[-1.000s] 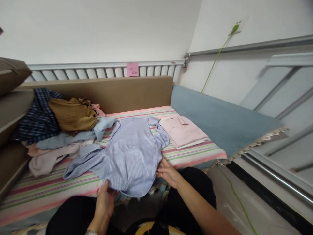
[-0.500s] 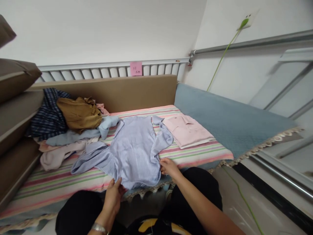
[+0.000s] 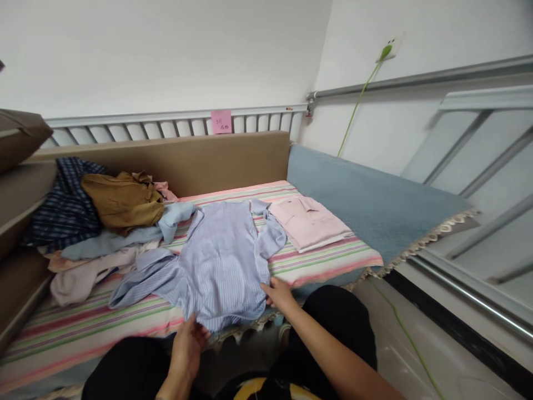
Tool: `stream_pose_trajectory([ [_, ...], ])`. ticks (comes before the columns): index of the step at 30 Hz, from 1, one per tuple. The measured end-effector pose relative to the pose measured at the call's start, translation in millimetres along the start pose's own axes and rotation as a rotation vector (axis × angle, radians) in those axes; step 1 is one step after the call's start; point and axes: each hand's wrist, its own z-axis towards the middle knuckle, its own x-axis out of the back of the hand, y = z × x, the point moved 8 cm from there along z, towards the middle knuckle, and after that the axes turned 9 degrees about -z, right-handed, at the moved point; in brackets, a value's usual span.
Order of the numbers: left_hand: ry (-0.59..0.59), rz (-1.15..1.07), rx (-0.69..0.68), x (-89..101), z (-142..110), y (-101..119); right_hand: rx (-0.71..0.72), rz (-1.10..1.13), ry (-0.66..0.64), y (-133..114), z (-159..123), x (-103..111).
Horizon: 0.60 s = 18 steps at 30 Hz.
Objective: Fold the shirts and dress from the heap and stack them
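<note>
A light blue striped shirt lies spread on the striped bed cover, hem toward me. Its left sleeve stretches out to the side, while the right one is bunched along the body. At the hem's near left corner, my left hand has its fingers closed on the cloth, fingertips partly hidden. My right hand pinches the shirt's lower right edge between thumb and fingers. Beside the shirt on the right sits a folded pink garment.
Left of the shirt is a heap with a mustard garment, a navy checked garment and pale pieces. Brown cushions are stacked at far left. A brown padded board lines the back; a green cable hangs right.
The view has shifted slightly, so everything sits a little further left. Both hands stay at the shirt's hem, and the shirt lies nearly the same.
</note>
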Motion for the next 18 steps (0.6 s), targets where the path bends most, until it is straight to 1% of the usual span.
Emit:
stream_pose_trajectory([
  [2, 0.004, -0.057, 0.034, -2.4, -7.9, -3.0, -0.041, 0.040, -0.008, 2.6, 1.8, -0.7],
  [4, 0.028, -0.090, 0.062, -0.1, -15.2, -7.8, -0.094, 0.101, -0.038, 5.8, 1.7, 1.0],
  [6, 0.039, -0.110, 0.101, 4.1, -19.6, -16.7, -0.142, 0.168, -0.079, 7.6, 0.6, 2.6],
  [7, 0.025, -0.111, 0.133, 5.2, -20.6, -23.2, -0.161, 0.199, -0.096, 7.8, -0.2, 3.0],
  [8, -0.008, -0.100, 0.170, 5.0, -21.0, -30.7, -0.175, 0.228, -0.109, 7.6, -0.9, 3.0],
  [11, -0.184, 0.005, 0.251, -2.2, -20.1, -53.3, -0.180, 0.293, -0.124, 6.7, -3.3, 1.6],
  [13, -0.285, 0.078, 0.266, -7.3, -18.7, -64.3, -0.148, 0.325, -0.129, 6.1, -5.7, 1.3],
  [14, -0.309, 0.092, 0.268, -8.5, -17.4, -68.0, -0.115, 0.335, -0.136, 5.2, -7.4, 1.8],
  [16, -0.316, 0.069, 0.265, -9.0, -14.1, -71.0, -0.020, 0.331, -0.177, 1.5, -12.3, 3.1],
  [18, -0.316, 0.004, 0.254, -9.9, -12.1, -69.3, 0.084, 0.283, -0.255, -2.7, -19.7, 3.1],
])
